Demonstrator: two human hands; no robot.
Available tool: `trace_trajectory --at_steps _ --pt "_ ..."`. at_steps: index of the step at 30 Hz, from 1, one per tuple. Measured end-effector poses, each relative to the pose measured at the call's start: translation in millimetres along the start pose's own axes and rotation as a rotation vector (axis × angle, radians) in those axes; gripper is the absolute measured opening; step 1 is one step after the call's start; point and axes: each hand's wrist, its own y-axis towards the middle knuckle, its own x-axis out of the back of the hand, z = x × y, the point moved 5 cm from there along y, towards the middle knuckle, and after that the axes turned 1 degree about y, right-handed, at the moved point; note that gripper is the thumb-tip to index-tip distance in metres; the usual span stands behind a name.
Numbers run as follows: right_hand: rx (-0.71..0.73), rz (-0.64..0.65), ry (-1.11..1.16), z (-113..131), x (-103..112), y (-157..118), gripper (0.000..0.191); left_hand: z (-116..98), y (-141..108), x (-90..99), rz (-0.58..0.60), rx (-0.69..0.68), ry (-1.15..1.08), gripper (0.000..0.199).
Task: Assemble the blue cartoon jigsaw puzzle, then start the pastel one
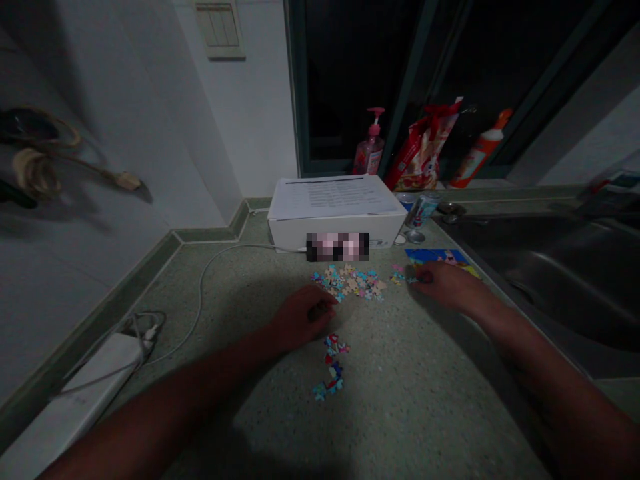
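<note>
The main pile of jigsaw pieces (pixel 347 283) lies loose on the speckled countertop (pixel 425 407), just in front of a white box (pixel 336 227). A thin, broken line of pieces (pixel 331 367) runs toward the person, below the left hand (pixel 300 319), and a few more pieces (pixel 397 274) sit right of the pile, near the right hand (pixel 444 287).

The left fingers (pixel 320 308) curl down, close together, at the pile's lower edge; whether they pinch a piece is too dark to tell. The right fingers (pixel 420 276) are gathered at a small blue piece, but I cannot tell whether they grip it. A printed picture card (pixel 440 258) lies just beyond them, at the edge of a steel sink (pixel 540 280).

A printed sheet (pixel 333 197) lies on the box, whose front is blurred. The box stands in front of a pink pump bottle (pixel 369 152) and a red bag (pixel 425 147), with an orange bottle (pixel 483 150) farther right. A drinks can (pixel 423 210) stands beside the box. On the left, a white cable (pixel 210 287) curves from the box to a power strip (pixel 75 400).
</note>
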Motion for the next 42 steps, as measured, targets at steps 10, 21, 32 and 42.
trace_trajectory --at_steps 10,21,32,42 --pt "0.224 -0.106 0.086 51.6 -7.5 -12.8 0.029 1.2 0.2 -0.6 0.001 0.013 -0.007 0.016" --pt "0.34 -0.118 0.173 67.5 -28.7 -14.5 0.031 -8.2 -1.1 4.9 -0.024 0.03 -0.064 0.017" --pt "0.361 -0.17 0.181 66.9 -31.6 -12.6 0.021 -9.1 -1.3 4.9 -0.008 0.035 -0.052 0.018" --pt "0.355 -0.267 0.122 75.9 -24.4 -19.6 0.018 -1.0 -0.9 -0.2 -0.022 -0.033 -0.024 0.016"
